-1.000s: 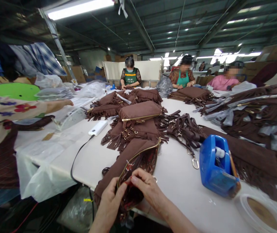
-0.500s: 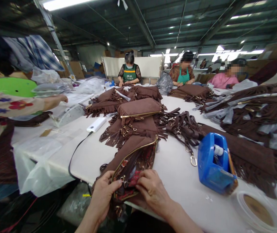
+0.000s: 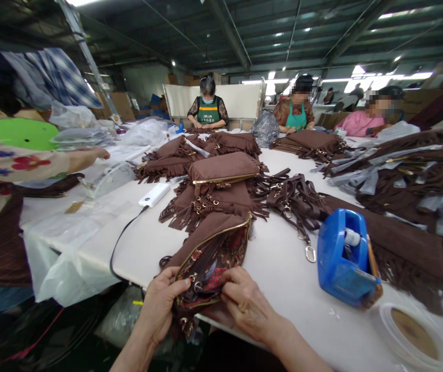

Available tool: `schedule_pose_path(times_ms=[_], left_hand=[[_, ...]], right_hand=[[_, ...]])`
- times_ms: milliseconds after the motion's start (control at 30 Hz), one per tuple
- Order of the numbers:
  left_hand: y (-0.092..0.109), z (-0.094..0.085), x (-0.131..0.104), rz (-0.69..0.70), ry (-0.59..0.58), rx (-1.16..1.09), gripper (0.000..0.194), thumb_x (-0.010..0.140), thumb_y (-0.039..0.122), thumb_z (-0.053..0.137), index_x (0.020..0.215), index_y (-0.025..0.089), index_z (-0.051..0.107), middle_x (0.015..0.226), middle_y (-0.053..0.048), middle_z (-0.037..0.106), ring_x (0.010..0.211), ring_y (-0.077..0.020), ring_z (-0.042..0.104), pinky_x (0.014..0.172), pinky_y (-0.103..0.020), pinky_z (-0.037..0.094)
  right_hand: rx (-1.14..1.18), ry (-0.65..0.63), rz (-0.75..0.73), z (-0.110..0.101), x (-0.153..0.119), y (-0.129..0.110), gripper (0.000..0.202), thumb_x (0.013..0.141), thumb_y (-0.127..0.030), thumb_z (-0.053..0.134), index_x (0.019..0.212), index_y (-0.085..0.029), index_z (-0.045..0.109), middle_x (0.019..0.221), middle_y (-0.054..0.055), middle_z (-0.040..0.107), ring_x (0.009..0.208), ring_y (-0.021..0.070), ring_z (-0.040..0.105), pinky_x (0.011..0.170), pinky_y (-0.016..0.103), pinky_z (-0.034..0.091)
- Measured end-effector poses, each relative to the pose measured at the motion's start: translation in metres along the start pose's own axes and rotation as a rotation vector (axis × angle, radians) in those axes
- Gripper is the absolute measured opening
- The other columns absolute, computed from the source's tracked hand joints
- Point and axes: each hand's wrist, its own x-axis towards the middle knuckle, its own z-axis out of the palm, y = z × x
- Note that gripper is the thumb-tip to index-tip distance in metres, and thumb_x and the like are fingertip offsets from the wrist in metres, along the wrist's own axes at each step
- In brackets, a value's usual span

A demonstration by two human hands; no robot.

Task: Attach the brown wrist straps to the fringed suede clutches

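The unzipped brown bag (image 3: 202, 231) is at the near edge of the desk (image 3: 283, 279), its mouth gaping. The left hand (image 3: 159, 304) grasps its rim; the right hand (image 3: 247, 302) bends its fingers at the red patterned lining (image 3: 215, 278), grip unclear. A blue tape dispenser (image 3: 332, 258) stands rightward.

Glare from bright openings (image 3: 361, 75) bleaches the upper right of a dim workshop, while a ceiling tube (image 3: 85, 1), cropped by the top edge, glows at upper left. Soft light falls across the pale desk (image 3: 287, 263); shadow deepens inside the brown bag (image 3: 211, 253) and below the desktop. Wide-angle distortion stretches the tape roll (image 3: 411, 330) at lower right, and mosaic blocks mask the faces of co-workers (image 3: 208, 111).
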Motion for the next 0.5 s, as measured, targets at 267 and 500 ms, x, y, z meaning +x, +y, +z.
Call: schedule_pose_path(times_ms=[267,500], left_hand=[[0.0027,0.0006,-0.0024,0.008,0.004,0.015,0.039,0.044,0.022,0.077,0.076,0.013,0.057,0.061,-0.002,0.068,0.052,-0.0153,0.06,0.052,-0.028,0.051],[0.0015,-0.0008,-0.0023,0.006,-0.016,0.023,0.037,0.045,0.022,0.076,0.076,0.014,0.057,0.062,-0.001,0.067,0.053,-0.015,0.06,0.053,-0.028,0.051]], right_hand=[[-0.048,-0.036,0.012,-0.0019,0.0006,0.0002,0.02,0.081,-0.01,0.046,0.068,-0.017,0.059,0.086,0.005,0.059,0.081,0.0158,0.05,0.074,0.031,0.042],[-0.097,-0.048,0.053,0.0038,0.0047,-0.0003,0.017,0.079,-0.01,0.049,0.068,-0.018,0.059,0.082,0.003,0.059,0.08,0.0152,0.05,0.072,0.029,0.04]])
